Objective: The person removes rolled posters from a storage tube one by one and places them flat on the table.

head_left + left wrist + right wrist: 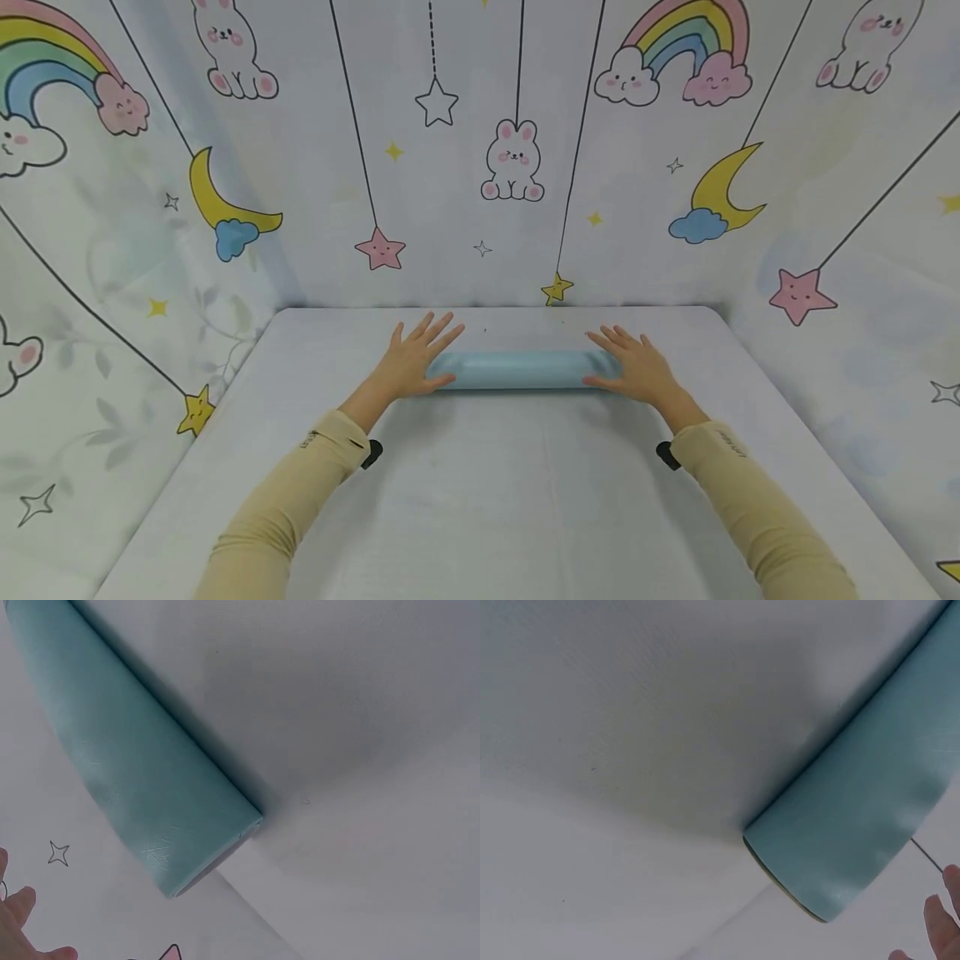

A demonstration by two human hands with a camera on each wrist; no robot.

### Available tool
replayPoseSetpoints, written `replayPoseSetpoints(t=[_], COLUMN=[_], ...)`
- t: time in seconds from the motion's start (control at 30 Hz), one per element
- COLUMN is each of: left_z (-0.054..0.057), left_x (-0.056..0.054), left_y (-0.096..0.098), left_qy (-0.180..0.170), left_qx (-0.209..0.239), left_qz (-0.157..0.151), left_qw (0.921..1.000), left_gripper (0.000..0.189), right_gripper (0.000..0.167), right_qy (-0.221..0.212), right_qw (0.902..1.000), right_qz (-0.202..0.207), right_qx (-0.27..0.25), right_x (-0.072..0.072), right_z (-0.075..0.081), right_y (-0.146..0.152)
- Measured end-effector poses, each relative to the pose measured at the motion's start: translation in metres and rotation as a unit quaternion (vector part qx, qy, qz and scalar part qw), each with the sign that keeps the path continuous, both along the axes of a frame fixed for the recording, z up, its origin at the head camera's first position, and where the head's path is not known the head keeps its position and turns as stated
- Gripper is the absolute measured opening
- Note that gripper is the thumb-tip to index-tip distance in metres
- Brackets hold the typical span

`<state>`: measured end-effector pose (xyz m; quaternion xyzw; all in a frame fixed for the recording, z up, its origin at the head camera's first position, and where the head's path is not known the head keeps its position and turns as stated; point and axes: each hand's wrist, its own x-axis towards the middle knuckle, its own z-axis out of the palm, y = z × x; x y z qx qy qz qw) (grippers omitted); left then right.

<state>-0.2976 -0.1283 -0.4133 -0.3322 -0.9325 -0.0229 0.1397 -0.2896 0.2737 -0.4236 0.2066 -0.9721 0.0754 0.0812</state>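
Note:
A smooth light-blue roll [525, 370] lies crosswise on the white table. Over its left end is my left hand [417, 360], fingers straight and spread, thumb pointing inward. My right hand [636, 367] mirrors it at the right end. In the left wrist view, fingertips [21, 904] show at the lower left, with a gap between them and the roll [142, 757]. The right wrist view likewise has fingertips [939, 922] apart from the roll [855, 802] in the picture. Whether the palms touch the roll cannot be told.
The white-covered table [517, 500] has its back edge just beyond the hands. Patterned cloth [465, 183] with rabbits, stars and moons hangs behind and along both sides. A dark wrist device [667, 455] shows under the right sleeve, another [372, 454] under the left.

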Motion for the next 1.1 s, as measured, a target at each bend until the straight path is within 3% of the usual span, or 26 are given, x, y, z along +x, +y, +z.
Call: replayPoseSetpoints(t=[0.2, 0.57, 0.83, 1.1], left_z=[-0.006, -0.021, -0.04, -0.053], left_x=[-0.003, -0.008, -0.013, -0.014], left_y=[0.001, 0.003, 0.005, 0.005], left_qy=[-0.005, -0.025, -0.021, -0.051], left_qx=[0.001, 0.017, 0.009, 0.028], left_qz=[0.003, 0.003, -0.006, 0.017], left_qw=[1.0, 0.9996, 0.9997, 0.9981], left_gripper=[0.08, 0.08, 0.078, 0.075], right_gripper=[0.089, 0.085, 0.083, 0.082], right_qy=[-0.001, 0.015, 0.006, 0.02], right_qw=[0.9999, 0.9998, 0.9998, 0.9994], right_qz=[-0.001, -0.006, -0.018, -0.014], right_qx=[-0.013, 0.007, -0.005, -0.024], right_x=[-0.005, -0.012, -0.013, -0.014], right_z=[-0.006, -0.019, -0.03, -0.043], right_y=[0.002, 0.0, 0.005, 0.007])
